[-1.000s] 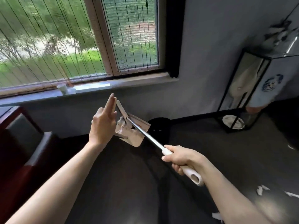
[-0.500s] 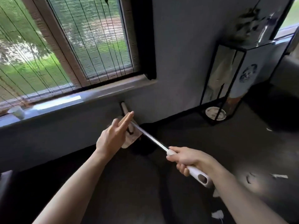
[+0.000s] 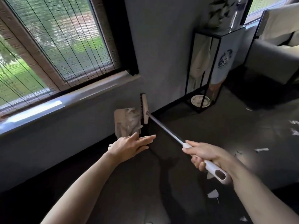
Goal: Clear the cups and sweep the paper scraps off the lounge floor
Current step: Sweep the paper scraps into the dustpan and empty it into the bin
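Nearest the person, loose paper scraps (image 3: 213, 194) are lying on the dark floor (image 3: 178, 183), below and to the right of the right hand (image 3: 208, 157), with more of them scattered farther out on that side. The right hand is curling its fingers round the white grip of the broom (image 3: 165, 128), its thumb lying along the top. The left hand (image 3: 131, 146), off to the left and a little ahead, is stretching out flat with its fingers straight and holding nothing that shows. Whether its fingertips are touching the dustpan (image 3: 120, 125) just beyond them I cannot tell. The two hands are sitting apart.

The broom's long axis is running from the right hand forward and to the left. It is ending in the broom head (image 3: 144, 109), which is standing on end against the right edge of the dustpan. The dustpan is tilting up on edge close to the wall (image 3: 161, 46) and is carrying a heap of gathered scraps (image 3: 131, 121).

The dustpan is lying straight ahead of the left hand, the nearer of the two. Steadying or emptying it is probably falling to that hand, with the right hand guiding the broom. No cups are showing. Beyond the right hand, a black-framed stand (image 3: 224, 60) is standing against the wall.
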Demonstrator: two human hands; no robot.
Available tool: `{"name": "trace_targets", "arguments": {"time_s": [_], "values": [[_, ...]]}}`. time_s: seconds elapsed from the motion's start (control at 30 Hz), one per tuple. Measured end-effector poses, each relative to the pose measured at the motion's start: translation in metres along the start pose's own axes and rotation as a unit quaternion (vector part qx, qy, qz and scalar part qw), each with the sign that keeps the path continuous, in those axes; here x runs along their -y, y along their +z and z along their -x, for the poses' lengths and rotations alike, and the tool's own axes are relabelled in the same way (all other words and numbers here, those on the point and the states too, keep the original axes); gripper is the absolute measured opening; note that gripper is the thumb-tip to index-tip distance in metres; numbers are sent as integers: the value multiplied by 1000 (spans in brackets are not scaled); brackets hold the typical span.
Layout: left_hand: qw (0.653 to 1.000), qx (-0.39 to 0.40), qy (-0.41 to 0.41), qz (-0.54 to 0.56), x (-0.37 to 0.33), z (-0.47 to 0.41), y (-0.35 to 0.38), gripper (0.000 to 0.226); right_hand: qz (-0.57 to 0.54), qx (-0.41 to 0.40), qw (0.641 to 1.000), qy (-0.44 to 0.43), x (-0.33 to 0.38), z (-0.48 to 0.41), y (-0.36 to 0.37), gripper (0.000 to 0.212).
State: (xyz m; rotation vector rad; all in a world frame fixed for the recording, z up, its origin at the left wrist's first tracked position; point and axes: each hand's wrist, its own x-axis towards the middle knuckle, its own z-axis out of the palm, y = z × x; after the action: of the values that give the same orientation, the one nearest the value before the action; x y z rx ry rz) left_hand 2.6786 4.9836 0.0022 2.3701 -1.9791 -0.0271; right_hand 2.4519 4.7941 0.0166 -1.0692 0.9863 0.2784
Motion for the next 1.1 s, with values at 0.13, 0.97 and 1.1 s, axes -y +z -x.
{"name": "trace_targets", "arguments": {"time_s": [0.13,0.97,1.1], "values": [[995,81,-32,43,-5,0,12,46,-50,4,999,-9,-10,3,4,60],[978,37,-202,23,37,-13,7,58,-213,89,968,-102,-50,-1,47,56],[982,19,-188,4,37,-8,-6,52,-225,86,964,-114,-48,-2,51,53]]}}
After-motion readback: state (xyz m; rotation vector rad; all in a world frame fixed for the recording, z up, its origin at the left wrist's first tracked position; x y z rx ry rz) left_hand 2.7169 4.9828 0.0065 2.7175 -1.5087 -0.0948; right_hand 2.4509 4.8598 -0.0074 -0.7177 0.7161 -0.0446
